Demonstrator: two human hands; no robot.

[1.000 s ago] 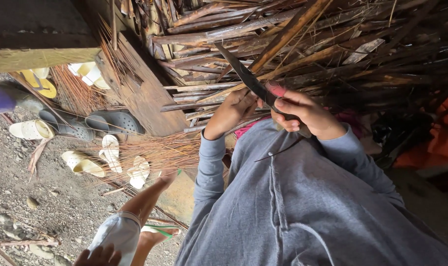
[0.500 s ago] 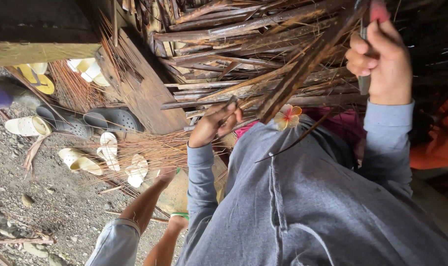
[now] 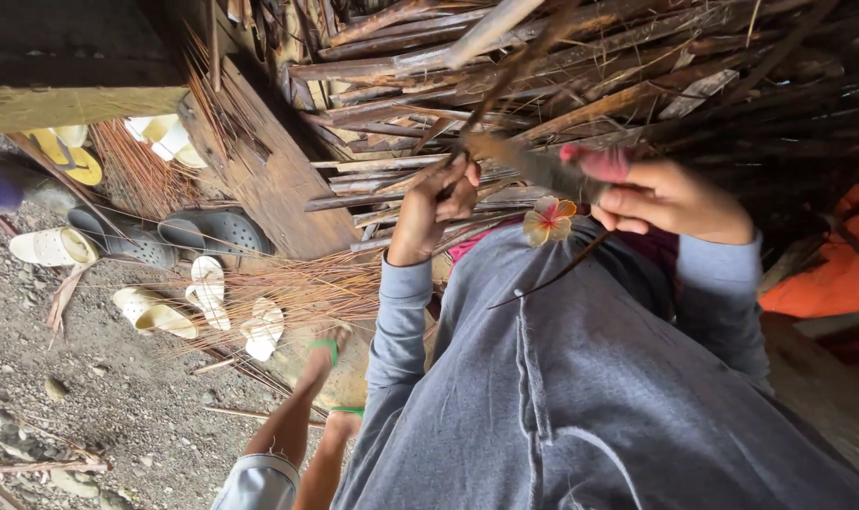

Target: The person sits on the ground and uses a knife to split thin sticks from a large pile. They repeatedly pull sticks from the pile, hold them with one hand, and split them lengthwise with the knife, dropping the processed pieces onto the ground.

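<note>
- Two hands work before a far stack of dry palm fronds point(image 3: 581, 66).
- Left hand point(image 3: 439, 198) pinches a thin leaf strip point(image 3: 505, 80) running up.
- Right hand point(image 3: 670, 198) is clenched around a blurred knife point(image 3: 552, 170), its pink handle in the fist.
- Sandals point(image 3: 203, 283) lie left on gravel.

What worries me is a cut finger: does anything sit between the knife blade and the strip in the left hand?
Nothing visible does. The right hand grips the knife, and its blurred blade runs straight to the thin strip pinched by the left hand. Only that hand's fingers lie close by.
</note>
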